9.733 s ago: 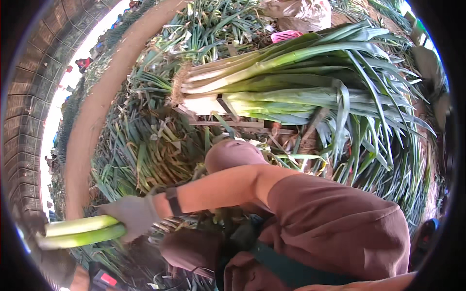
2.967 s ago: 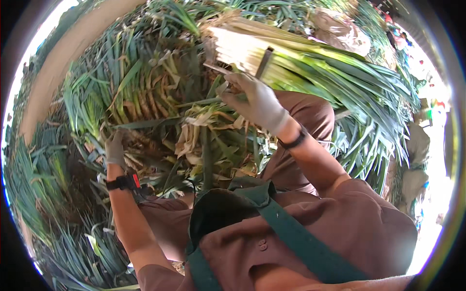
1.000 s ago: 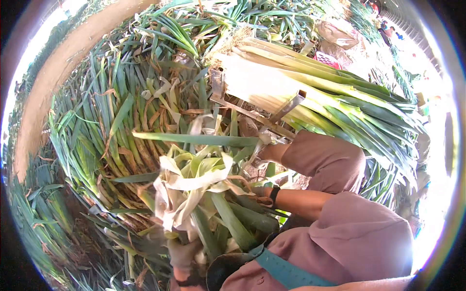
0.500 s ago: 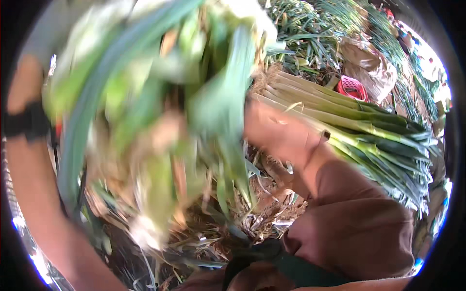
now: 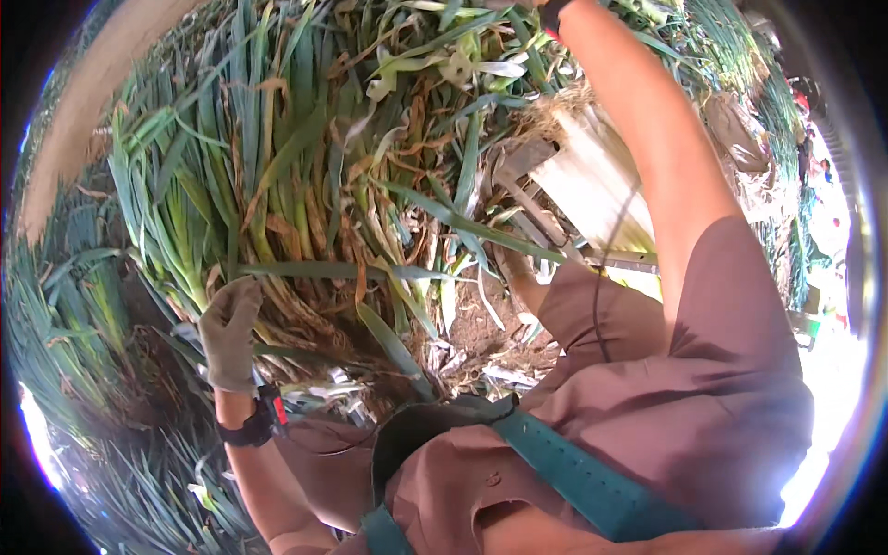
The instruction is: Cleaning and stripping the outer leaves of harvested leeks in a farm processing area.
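Note:
My left hand (image 5: 231, 333), in a pale work glove, is at the lower edge of a heap of leeks (image 5: 291, 176). Its fingers are bent together against the pale lower end of a leek (image 5: 194, 282); whether they grip it is hard to make out. A black band with a red part circles that wrist. My right arm stretches far forward, and my right hand (image 5: 507, 4) is mostly cut off by the top edge, near green leaves. Long leaves and dry brown ones hang over the heap's near side.
A pale sunlit board (image 5: 597, 171) with grey wooden slats (image 5: 532, 190) lies under my right arm. More leeks (image 5: 92, 324) stand at the left. Trimmings litter the soil (image 5: 486, 319) before my knees. A beige sack (image 5: 740, 134) lies far right. A blurred tan strip (image 5: 102, 102) crosses the upper left.
The large blurred leek bunch close in front is gone from there. My right arm has reached forward; my left hand is now low by the heap. Where leeks lay at the right, pale board shows.

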`<state>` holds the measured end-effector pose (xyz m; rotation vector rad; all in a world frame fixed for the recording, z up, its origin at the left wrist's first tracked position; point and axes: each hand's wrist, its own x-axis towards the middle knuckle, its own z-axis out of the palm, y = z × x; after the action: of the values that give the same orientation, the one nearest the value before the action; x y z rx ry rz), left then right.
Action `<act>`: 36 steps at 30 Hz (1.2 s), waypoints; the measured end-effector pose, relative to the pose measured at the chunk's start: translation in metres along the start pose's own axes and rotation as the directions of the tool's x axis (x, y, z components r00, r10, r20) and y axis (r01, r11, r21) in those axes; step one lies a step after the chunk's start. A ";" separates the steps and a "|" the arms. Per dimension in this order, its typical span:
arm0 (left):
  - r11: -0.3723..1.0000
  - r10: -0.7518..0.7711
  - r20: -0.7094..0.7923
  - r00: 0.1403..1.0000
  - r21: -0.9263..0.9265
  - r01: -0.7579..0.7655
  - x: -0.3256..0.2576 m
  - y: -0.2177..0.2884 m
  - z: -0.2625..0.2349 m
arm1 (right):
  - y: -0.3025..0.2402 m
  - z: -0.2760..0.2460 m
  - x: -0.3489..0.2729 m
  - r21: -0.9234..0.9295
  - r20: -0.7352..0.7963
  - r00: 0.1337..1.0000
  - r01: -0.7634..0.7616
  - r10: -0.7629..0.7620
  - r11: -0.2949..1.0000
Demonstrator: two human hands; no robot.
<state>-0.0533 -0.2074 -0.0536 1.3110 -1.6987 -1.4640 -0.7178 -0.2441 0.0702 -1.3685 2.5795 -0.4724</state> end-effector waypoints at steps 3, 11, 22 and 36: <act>0.992 -0.122 -0.092 0.988 -0.023 0.120 -0.013 -0.023 0.006 | -0.050 0.085 -0.056 -0.163 0.520 0.849 0.204 -0.091 0.965; 0.997 -0.067 -0.132 0.989 0.022 0.071 -0.055 0.007 -0.008 | -0.188 0.336 -0.268 0.228 0.777 0.560 0.177 -0.289 0.957; 0.997 0.005 -0.294 0.956 0.069 0.016 -0.140 0.035 -0.022 | -0.063 0.354 -0.520 0.048 0.991 0.069 0.614 -0.114 0.788; 0.997 0.047 -0.265 0.963 0.074 -0.029 -0.169 0.054 -0.003 | -0.291 0.440 -0.385 0.053 0.511 0.805 0.321 -0.302 0.946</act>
<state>-0.0035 -0.0597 0.0304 1.4327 -1.5995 -1.1565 -0.1440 -0.1617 -0.2301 -1.6695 1.9472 -0.0749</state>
